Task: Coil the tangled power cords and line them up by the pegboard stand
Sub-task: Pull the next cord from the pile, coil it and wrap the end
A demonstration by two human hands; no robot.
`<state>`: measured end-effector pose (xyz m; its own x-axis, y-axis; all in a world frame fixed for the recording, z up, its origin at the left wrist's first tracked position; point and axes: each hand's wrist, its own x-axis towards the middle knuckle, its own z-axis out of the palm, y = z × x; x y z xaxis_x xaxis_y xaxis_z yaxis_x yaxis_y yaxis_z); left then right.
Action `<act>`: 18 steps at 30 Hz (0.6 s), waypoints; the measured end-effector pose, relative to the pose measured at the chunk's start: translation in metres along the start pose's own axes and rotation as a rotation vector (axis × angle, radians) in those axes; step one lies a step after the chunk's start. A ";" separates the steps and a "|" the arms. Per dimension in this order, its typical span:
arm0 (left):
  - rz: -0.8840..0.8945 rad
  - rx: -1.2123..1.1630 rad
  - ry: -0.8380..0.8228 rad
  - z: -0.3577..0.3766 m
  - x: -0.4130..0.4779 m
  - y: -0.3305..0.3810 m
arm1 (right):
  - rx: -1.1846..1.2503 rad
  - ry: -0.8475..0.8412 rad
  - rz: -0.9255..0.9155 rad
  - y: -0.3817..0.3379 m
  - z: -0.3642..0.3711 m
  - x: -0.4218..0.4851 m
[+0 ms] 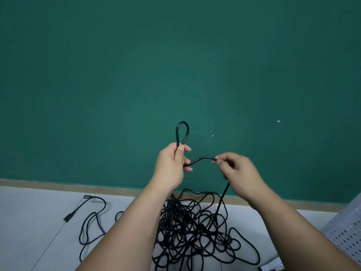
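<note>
Leaves the tangle of power cords (195, 231) heaped on the floor (39, 212), near the pegboard stand (345, 231). Holds one cord (203, 159) clear above it, probably to free slack. Pinches, in the left hand (172, 165), a narrow loop (182, 132) pointing straight up. Grips, in the right hand (238, 169), the span arching sideways.

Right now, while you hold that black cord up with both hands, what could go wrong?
The cord runs from the right hand straight down into the tangled pile on the floor, so pulling more up could tighten knots or drag the whole pile along. The small loop above the left hand is only pinched; it might spring open.
</note>
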<state>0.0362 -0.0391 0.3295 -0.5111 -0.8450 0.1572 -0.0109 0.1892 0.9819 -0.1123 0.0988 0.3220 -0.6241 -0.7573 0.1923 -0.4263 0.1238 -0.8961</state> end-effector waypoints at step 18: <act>-0.081 -0.153 -0.422 0.026 -0.027 0.021 | -0.141 0.283 -0.312 -0.029 -0.025 -0.007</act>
<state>0.0272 0.0012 0.3428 -0.8197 -0.5703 0.0534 0.0455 0.0281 0.9986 -0.1121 0.1166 0.3564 -0.5976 -0.5692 0.5647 -0.6959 0.0183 -0.7179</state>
